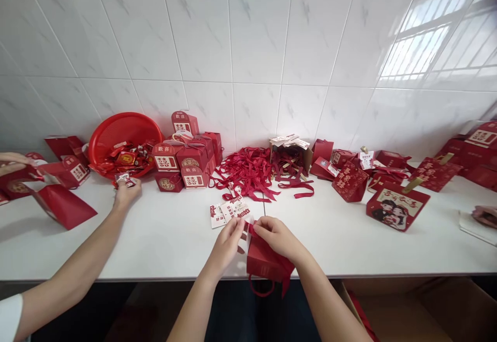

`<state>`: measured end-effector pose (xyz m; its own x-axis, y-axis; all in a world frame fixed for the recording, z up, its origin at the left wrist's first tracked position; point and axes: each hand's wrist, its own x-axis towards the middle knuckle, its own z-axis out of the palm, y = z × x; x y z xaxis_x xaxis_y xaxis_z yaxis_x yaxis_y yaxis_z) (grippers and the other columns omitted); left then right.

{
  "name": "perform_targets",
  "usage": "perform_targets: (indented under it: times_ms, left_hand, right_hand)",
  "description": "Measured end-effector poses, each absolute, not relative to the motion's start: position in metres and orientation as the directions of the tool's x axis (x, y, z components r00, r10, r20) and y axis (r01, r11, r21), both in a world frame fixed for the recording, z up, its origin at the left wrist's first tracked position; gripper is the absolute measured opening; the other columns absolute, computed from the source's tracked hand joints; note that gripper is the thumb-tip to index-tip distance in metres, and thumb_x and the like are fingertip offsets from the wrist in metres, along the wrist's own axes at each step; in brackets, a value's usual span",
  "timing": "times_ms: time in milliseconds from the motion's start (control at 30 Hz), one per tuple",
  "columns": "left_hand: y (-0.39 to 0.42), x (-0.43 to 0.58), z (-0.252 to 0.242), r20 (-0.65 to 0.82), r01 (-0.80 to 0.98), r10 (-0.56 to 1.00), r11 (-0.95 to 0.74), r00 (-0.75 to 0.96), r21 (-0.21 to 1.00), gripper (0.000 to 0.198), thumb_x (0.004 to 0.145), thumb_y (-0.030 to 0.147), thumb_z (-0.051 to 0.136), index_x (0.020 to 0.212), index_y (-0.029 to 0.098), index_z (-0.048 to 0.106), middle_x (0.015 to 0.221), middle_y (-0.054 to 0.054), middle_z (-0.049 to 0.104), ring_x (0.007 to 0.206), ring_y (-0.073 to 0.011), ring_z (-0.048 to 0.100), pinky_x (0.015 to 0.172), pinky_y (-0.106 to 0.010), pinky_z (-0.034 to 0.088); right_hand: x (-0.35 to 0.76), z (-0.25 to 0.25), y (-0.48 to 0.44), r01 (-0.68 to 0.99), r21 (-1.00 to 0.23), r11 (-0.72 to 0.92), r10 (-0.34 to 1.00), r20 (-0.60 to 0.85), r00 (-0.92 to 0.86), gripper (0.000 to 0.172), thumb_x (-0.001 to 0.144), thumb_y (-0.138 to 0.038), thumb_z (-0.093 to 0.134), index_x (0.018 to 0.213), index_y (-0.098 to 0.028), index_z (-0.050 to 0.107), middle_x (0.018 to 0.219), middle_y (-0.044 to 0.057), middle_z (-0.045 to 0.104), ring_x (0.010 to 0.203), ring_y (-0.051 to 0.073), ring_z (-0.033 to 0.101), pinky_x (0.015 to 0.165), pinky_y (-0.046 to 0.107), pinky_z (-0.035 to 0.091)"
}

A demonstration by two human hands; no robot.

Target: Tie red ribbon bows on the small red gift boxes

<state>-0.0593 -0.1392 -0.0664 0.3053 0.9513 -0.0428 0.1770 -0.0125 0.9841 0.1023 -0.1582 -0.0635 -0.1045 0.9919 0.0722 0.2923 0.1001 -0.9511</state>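
Note:
My left hand (230,241) and my right hand (276,237) meet over a small red gift box (266,262) at the front edge of the white table (163,243). Both hands pinch at the box's top, where a white tag and a red ribbon sit. The ribbon's loop hangs below the table edge. Loose white tags (227,211) lie just beyond my hands.
Another person's hand (127,190) reaches from the left toward a red basin of wrapped sweets (118,142). Finished red boxes (186,161) are stacked beside it. A heap of red ribbons (252,172), flat red boxes (396,206) and a cardboard box (411,308) below are at the right.

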Motion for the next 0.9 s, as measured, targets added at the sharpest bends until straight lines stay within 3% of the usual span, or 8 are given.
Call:
perform_targets:
  times_ms: [267, 400, 500, 567, 633, 700, 767, 900]
  left_hand:
    - [-0.127, -0.055, -0.069, -0.003, 0.253, 0.958, -0.073, 0.287, 0.965, 0.03, 0.081, 0.049, 0.046, 0.078, 0.02, 0.052, 0.078, -0.002, 0.06, 0.075, -0.0183, 0.061, 0.056, -0.025, 0.049]
    - [-0.121, -0.083, -0.093, 0.058, 0.428, 0.985, -0.122, 0.16, 0.895, 0.028, 0.075, 0.048, 0.051, 0.07, 0.021, 0.055, 0.076, -0.003, 0.062, 0.074, -0.0214, 0.06, 0.068, -0.032, 0.049]
    - [-0.118, -0.111, -0.115, 0.114, 0.568, 0.993, -0.11, 0.027, 0.816, 0.023, 0.069, 0.043, 0.055, 0.064, 0.021, 0.058, 0.075, -0.007, 0.061, 0.075, -0.0284, 0.058, 0.078, -0.045, 0.045]
    - [-0.116, -0.122, -0.125, 0.166, 0.638, 0.986, -0.109, -0.03, 0.762, 0.021, 0.065, 0.042, 0.058, 0.062, 0.021, 0.06, 0.076, -0.01, 0.06, 0.085, -0.0352, 0.056, 0.086, -0.053, 0.039]
    - [-0.115, -0.122, -0.128, 0.263, 0.666, 0.963, -0.156, -0.062, 0.73, 0.025, 0.065, 0.044, 0.059, 0.071, 0.02, 0.065, 0.085, -0.013, 0.062, 0.097, -0.0386, 0.053, 0.092, -0.057, 0.035]
    - [-0.116, -0.109, -0.125, 0.314, 0.593, 0.948, -0.227, -0.046, 0.773, 0.034, 0.072, 0.048, 0.056, 0.089, 0.02, 0.065, 0.102, -0.013, 0.062, 0.107, -0.0355, 0.052, 0.095, -0.053, 0.037]
    - [-0.118, -0.089, -0.117, 0.254, 0.408, 0.966, -0.249, 0.042, 0.879, 0.038, 0.079, 0.052, 0.051, 0.1, 0.021, 0.06, 0.113, -0.011, 0.059, 0.11, -0.0296, 0.053, 0.092, -0.044, 0.044]
    - [-0.124, -0.055, -0.103, 0.148, 0.191, 0.95, -0.205, 0.274, 0.96, 0.036, 0.079, 0.053, 0.055, 0.096, 0.021, 0.056, 0.1, -0.007, 0.061, 0.097, -0.0231, 0.06, 0.077, -0.031, 0.052]
  right_hand:
    - [0.1, -0.064, -0.155, 0.232, -0.966, 0.114, 0.993, 0.115, -0.009, 0.024, 0.079, -0.039, 0.057, 0.072, -0.016, 0.06, 0.069, 0.001, 0.058, 0.064, 0.014, 0.052, 0.06, 0.027, 0.041]
    - [0.12, -0.059, -0.163, 0.116, -0.969, 0.22, 0.955, 0.238, 0.175, 0.029, 0.084, -0.043, 0.052, 0.088, -0.017, 0.062, 0.089, 0.006, 0.063, 0.079, 0.018, 0.06, 0.07, 0.031, 0.05]
    - [0.146, -0.062, -0.177, 0.063, -0.937, 0.344, 0.863, 0.342, 0.373, 0.028, 0.082, -0.043, 0.058, 0.089, -0.017, 0.064, 0.095, 0.007, 0.065, 0.092, 0.021, 0.061, 0.083, 0.037, 0.051]
    - [0.16, -0.07, -0.188, 0.11, -0.946, 0.303, 0.853, 0.321, 0.412, 0.031, 0.081, -0.045, 0.06, 0.093, -0.016, 0.065, 0.096, 0.009, 0.067, 0.093, 0.023, 0.062, 0.083, 0.039, 0.052]
    - [0.166, -0.079, -0.197, 0.181, -0.963, 0.199, 0.885, 0.256, 0.39, 0.038, 0.083, -0.049, 0.056, 0.098, -0.016, 0.066, 0.101, 0.012, 0.068, 0.095, 0.025, 0.063, 0.082, 0.04, 0.052]
    - [0.165, -0.088, -0.203, 0.244, -0.965, 0.098, 0.916, 0.183, 0.357, 0.043, 0.084, -0.051, 0.053, 0.104, -0.015, 0.066, 0.108, 0.014, 0.067, 0.099, 0.026, 0.063, 0.084, 0.042, 0.052]
    - [0.159, -0.095, -0.205, 0.299, -0.953, 0.059, 0.928, 0.162, 0.334, 0.044, 0.083, -0.049, 0.055, 0.111, -0.017, 0.064, 0.114, 0.014, 0.065, 0.1, 0.026, 0.063, 0.085, 0.042, 0.052]
    - [0.141, -0.103, -0.201, 0.398, -0.902, 0.166, 0.92, 0.287, 0.266, 0.039, 0.08, -0.042, 0.06, 0.113, -0.022, 0.062, 0.113, 0.01, 0.063, 0.094, 0.023, 0.064, 0.079, 0.037, 0.054]
